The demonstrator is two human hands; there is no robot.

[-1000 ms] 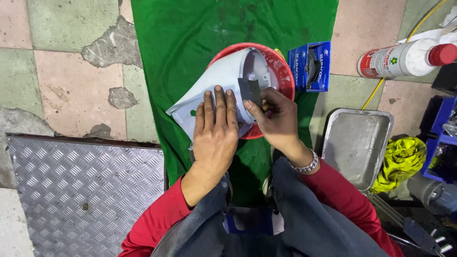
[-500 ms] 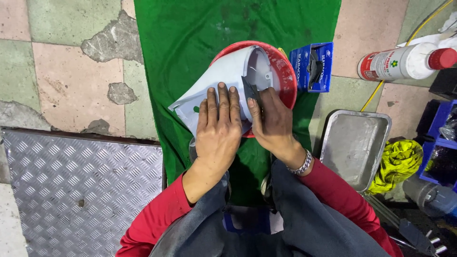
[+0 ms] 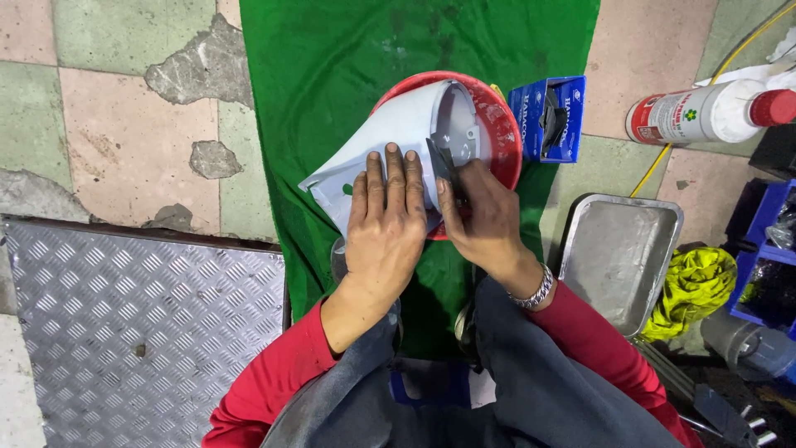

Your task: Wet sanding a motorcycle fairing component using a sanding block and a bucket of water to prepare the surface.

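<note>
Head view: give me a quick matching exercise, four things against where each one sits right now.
Things:
1. left hand
2. right hand
3. blue box
4. metal tray

Places:
A. right of the red basin, at the edge of the green cloth
B. flat on the white plastic part
C. on the floor beside the right knee
D. pinching a small dark sheet at the part's edge

Pairs: 1-B, 2-D, 3-A, 4-C
</note>
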